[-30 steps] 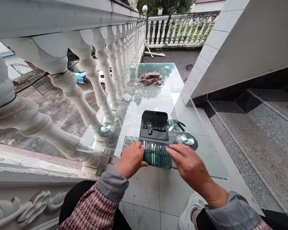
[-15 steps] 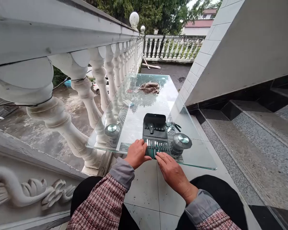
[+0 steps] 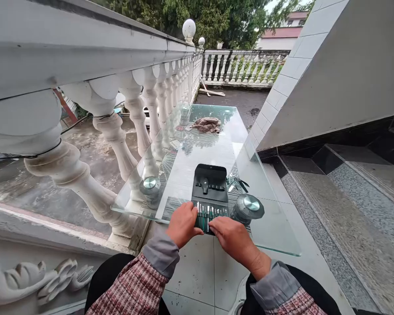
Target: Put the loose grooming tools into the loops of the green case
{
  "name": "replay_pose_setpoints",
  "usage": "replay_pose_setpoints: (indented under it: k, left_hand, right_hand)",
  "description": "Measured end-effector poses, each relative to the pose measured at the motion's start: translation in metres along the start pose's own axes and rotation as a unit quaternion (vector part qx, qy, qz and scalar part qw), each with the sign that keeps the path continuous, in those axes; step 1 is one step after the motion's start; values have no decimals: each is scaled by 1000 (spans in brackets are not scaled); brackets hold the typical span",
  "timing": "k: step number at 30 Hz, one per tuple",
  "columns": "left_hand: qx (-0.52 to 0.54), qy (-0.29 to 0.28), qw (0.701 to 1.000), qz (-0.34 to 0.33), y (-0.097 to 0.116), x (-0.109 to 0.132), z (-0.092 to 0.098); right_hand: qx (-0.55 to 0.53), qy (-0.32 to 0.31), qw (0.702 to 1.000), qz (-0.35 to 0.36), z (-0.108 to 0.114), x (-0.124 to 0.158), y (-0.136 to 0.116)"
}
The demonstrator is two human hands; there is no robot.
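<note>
A black tool case [image 3: 209, 186] lies open on the near end of a glass table [image 3: 213, 148], with a row of small metal tools [image 3: 212, 211] in its green lower half. My left hand [image 3: 183, 224] rests curled on the case's left edge. My right hand [image 3: 229, 236] lies over the lower right part of the case, fingers bent down on the tools. What its fingertips hold, if anything, is hidden.
Two round metal table fittings [image 3: 150, 184] [image 3: 249, 205] flank the case. Small loose tools [image 3: 236, 183] lie right of it. A crumpled cloth [image 3: 207, 124] sits at the far end. A white balustrade [image 3: 131, 105] runs along the left; tiled steps [image 3: 348, 183] rise on the right.
My right hand slid left across the tool row, from the case's right edge to over its lower middle. The left hand stayed on the left edge. The camera view shifted.
</note>
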State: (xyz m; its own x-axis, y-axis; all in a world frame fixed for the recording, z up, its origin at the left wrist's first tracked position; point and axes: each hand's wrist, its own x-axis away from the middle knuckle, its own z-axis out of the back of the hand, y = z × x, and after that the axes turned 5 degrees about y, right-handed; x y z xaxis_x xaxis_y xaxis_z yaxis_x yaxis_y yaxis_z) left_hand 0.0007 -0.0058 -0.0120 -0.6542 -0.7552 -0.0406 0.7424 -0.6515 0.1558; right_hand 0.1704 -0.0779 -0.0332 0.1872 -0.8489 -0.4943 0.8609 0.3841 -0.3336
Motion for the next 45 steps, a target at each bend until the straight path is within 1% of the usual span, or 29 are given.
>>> replay_pose_setpoints:
  k: [2,3,4,5,7,9,11,13,17,18,19,20,21,22,24,26,28,29,31,33,35,37,38,40,43,45]
  left_hand:
    - [5,-2,1000,6,1,0,0]
    - [3,-5,1000,7,2,0,1]
    - [-2,-11,1000,6,2,-2,2]
    - [-10,-20,1000,3,2,-4,5]
    - [-27,-51,998,-11,1,-11,11]
    - [-35,-83,996,-26,-2,-20,18]
    - [-36,-87,995,-25,-5,-30,22]
    - [-31,-66,997,-16,-7,-36,21]
    - [-20,-18,1000,-5,-7,-41,9]
    - [-26,-7,1000,-5,-7,-41,6]
    - [-27,0,1000,-10,-6,-42,3]
    - [-28,4,999,-17,-6,-43,1]
    - [-33,7,999,-20,-5,-45,0]
    - [-41,6,999,-23,-4,-48,0]
    - [-62,-7,997,-36,-2,-55,-1]
    - [-84,-30,995,-52,1,-63,-2]
    - [-102,-48,992,-56,5,-70,-2]
    - [-109,-55,991,-55,8,-72,-3]
    - [-121,-63,990,-48,12,-75,-3]
    - [-131,-69,988,-45,14,-76,-3]
    - [-136,-66,987,-46,15,-74,-4]
    - [-134,-48,988,-54,15,-70,-4]
    - [-134,-35,989,-58,14,-68,-4]
    - [-134,-9,989,-69,13,-66,-3]
    - [-124,27,987,-96,12,-66,-1]
    - [-108,40,987,-114,11,-67,-2]
  right_hand:
    - [-91,30,994,-48,9,-15,10]
    - [-139,61,984,-89,13,-23,15]
    - [-187,96,968,-139,15,-32,20]
    - [-243,118,943,-195,16,-39,25]
    - [-338,145,882,-295,12,-51,34]
    - [-401,153,827,-364,5,-56,41]
    - [-441,161,787,-401,-1,-57,48]
    - [-480,182,745,-425,-3,-55,56]
    - [-534,245,660,-469,3,-50,71]
    - [-542,251,645,-477,4,-48,73]
    - [-549,246,636,-483,5,-47,75]
    - [-554,231,635,-485,5,-47,75]
    - [-557,206,643,-484,4,-47,74]
    - [-555,175,658,-478,3,-47,72]
    - [-537,106,704,-452,1,-48,66]
    - [-505,56,751,-421,-1,-50,59]
    - [-474,31,781,-406,0,-50,55]
    - [-463,28,788,-405,1,-50,55]
    - [-453,34,792,-408,6,-48,58]
    - [-448,66,790,-414,14,-45,66]
    - [-431,129,786,-424,22,-42,79]
    - [-396,208,775,-446,30,-40,94]
    - [-374,235,772,-457,33,-40,102]
    - [-319,254,778,-478,36,-40,116]
    - [-271,255,787,-493,34,-43,133]
    - [-249,251,794,-494,29,-45,141]
